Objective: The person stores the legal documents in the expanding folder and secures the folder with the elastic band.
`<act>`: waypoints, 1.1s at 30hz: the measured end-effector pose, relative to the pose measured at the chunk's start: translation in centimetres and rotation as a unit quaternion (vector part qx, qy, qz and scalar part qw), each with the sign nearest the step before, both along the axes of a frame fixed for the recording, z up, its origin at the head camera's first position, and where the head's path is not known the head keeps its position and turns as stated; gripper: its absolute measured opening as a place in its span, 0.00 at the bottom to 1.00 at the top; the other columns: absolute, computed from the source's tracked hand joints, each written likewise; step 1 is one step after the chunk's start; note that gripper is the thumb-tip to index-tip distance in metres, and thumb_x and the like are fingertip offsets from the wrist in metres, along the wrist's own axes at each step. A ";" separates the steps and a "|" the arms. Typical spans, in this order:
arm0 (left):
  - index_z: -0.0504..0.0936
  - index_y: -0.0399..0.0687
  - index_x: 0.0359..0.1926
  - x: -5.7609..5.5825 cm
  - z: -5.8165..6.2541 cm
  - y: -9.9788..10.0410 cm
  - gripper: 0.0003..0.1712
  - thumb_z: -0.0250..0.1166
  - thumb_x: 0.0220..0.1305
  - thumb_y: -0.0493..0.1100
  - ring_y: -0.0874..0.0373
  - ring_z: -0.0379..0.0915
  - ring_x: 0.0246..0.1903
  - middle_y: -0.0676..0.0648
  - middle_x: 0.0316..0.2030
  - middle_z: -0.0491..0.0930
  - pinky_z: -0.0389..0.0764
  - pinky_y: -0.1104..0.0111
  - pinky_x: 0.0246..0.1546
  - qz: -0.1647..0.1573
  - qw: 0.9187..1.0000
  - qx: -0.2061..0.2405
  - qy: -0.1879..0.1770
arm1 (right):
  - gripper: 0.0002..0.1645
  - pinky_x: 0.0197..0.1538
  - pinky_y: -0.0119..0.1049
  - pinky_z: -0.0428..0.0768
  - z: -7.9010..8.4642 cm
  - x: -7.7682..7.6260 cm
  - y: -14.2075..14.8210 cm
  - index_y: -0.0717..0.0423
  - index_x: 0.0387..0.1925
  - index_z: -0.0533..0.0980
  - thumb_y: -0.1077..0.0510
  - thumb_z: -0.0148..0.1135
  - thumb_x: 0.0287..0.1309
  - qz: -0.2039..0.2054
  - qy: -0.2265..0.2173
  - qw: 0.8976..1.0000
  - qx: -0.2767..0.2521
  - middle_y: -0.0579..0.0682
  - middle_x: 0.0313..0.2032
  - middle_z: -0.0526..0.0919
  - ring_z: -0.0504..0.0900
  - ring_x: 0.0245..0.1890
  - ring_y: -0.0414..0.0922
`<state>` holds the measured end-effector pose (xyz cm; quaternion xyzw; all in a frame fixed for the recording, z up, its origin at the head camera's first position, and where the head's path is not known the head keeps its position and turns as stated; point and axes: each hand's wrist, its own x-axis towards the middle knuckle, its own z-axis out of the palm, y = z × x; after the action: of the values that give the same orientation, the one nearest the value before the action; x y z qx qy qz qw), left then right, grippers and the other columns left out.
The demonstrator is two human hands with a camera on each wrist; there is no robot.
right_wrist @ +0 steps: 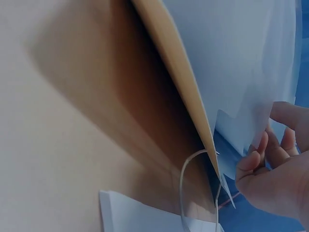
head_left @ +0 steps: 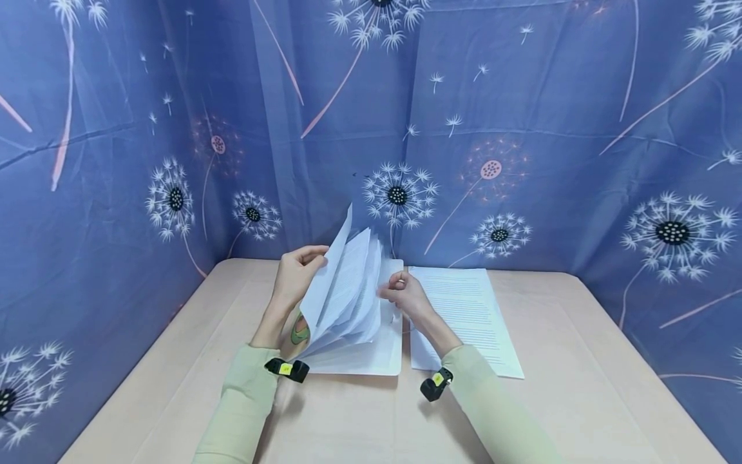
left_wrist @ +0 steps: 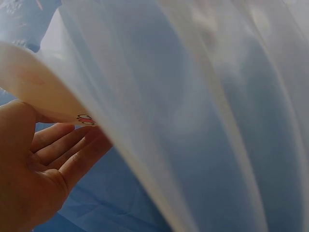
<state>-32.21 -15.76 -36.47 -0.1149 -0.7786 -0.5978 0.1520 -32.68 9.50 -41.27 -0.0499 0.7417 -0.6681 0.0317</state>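
A folder stands partly open on the table, its pages fanned upward. My left hand grips its raised front cover, thumb on one side and fingers on the other. In the left wrist view, my left hand is at the cover's edge, beside a small cartoon print. My right hand is at the right edge of the fanned pages. The right wrist view has my right hand pinching a thin translucent page. A pale cord loop hangs from the folder's edge.
A stack of printed sheets lies on the table just right of the folder. The beige table reaches back to a blue dandelion-print curtain, which also hangs on both sides. Both wrists wear black straps with cameras.
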 end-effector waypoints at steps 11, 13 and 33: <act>0.87 0.46 0.51 -0.1 -0.1 0.0 0.15 0.62 0.66 0.42 0.54 0.84 0.47 0.42 0.44 0.88 0.80 0.64 0.50 0.003 1.000 0.009 0.000 | 0.27 0.41 0.34 0.72 -1.1 -0.5 -0.2 0.64 0.54 0.68 0.63 0.69 0.55 -0.024 0.006 1.000 0.012 0.45 0.32 0.84 0.76 0.31 0.38; 0.87 0.45 0.51 -0.1 -0.2 -0.1 0.15 0.62 0.65 0.41 0.55 0.83 0.46 0.41 0.43 0.88 0.80 0.67 0.48 0.006 1.000 0.013 0.001 | 0.28 0.43 0.34 0.74 -1.1 -0.4 0.0 0.64 0.55 0.68 0.63 0.69 0.56 -0.024 0.018 0.999 0.022 0.45 0.32 0.85 0.77 0.32 0.37; 0.87 0.46 0.51 -0.1 -0.1 -0.1 0.15 0.61 0.66 0.41 0.55 0.84 0.46 0.41 0.43 0.88 0.80 0.61 0.52 0.002 1.000 0.019 0.004 | 0.25 0.41 0.38 0.75 -1.1 -0.3 5.3 0.66 0.60 0.73 0.59 0.61 0.64 -0.014 0.023 0.997 0.079 0.59 0.46 0.85 0.79 0.39 0.41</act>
<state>-32.35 -15.90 -36.62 -0.1126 -0.7671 -0.6113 0.1589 -32.99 14.78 -42.35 -0.0528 0.7932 -0.6066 0.0091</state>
